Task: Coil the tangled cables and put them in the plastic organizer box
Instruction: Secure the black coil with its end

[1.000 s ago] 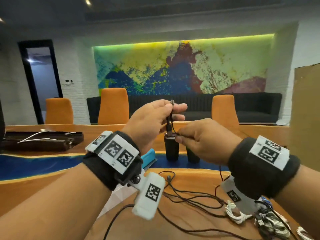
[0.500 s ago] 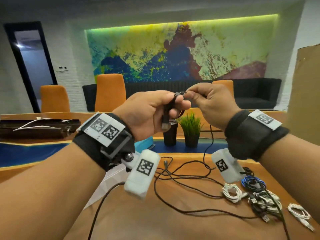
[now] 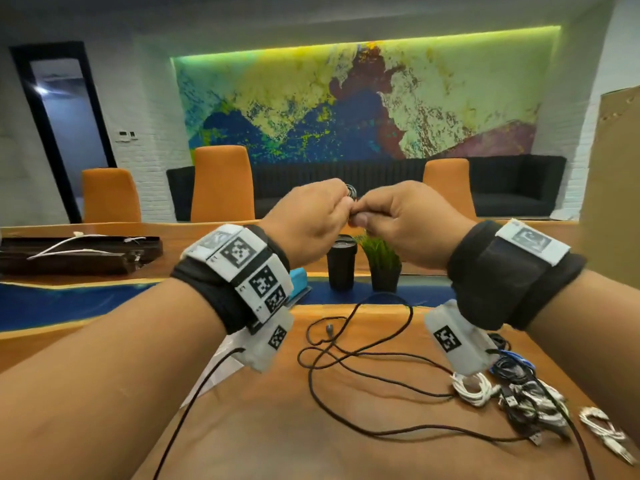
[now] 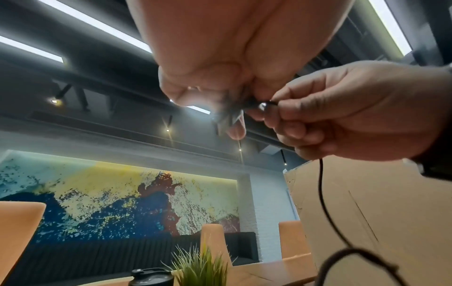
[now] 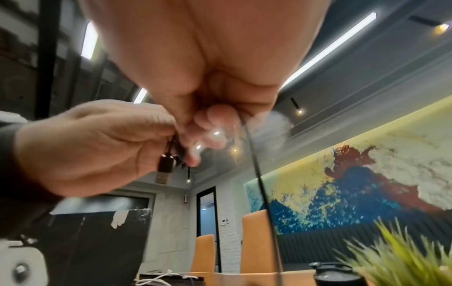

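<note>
Hands, two: left hand (image 3: 311, 223) and right hand (image 3: 412, 223) pinch one black cable (image 3: 352, 194).

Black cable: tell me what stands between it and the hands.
Nothing. Left hand and right hand both pinch the black cable, the rest trailing to the table. No organizer box is identifiable.

Colourful mural (image 3: 360, 102) above black sofa (image 3: 502, 188)
</note>
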Tool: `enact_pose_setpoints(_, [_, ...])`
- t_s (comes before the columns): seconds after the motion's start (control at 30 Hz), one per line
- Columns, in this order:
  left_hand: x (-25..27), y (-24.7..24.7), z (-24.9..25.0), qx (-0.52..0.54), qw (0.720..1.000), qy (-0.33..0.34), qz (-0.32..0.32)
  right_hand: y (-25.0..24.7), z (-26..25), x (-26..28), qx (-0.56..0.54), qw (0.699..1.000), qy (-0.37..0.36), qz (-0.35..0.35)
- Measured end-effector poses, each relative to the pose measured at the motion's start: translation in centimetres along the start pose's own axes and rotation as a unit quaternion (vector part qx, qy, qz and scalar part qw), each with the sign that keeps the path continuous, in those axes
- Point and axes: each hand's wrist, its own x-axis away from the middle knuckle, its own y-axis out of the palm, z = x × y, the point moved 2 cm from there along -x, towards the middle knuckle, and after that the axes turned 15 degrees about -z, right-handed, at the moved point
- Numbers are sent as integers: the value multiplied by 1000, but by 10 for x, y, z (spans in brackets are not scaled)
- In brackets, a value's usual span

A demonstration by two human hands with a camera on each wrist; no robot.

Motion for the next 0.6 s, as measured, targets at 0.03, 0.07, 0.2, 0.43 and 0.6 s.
enact_pose_setpoints(0.03, [0,-1,-1,-20,1000,-1,-9,-1,2,0,5,1000,3,19])
enact_pose_setpoints(0.07, [-1,-3,0,-35,999,-2,-23,-1,4,0,6,999,7,36])
enact_pose_setpoints(0.2, [0,-11,2,-85,992,0,-89,13,21,-2,-31,997,42,55])
enact_pose_setpoints(0.43, [1,-11,-24,-53,996,-70,-34,54,44,27,-44,967,158,-194])
enact_pose_setpoints(0.6, [-1,-11,-37,-27,996,-83,-16,64,55,43,-72,947,210,-234])
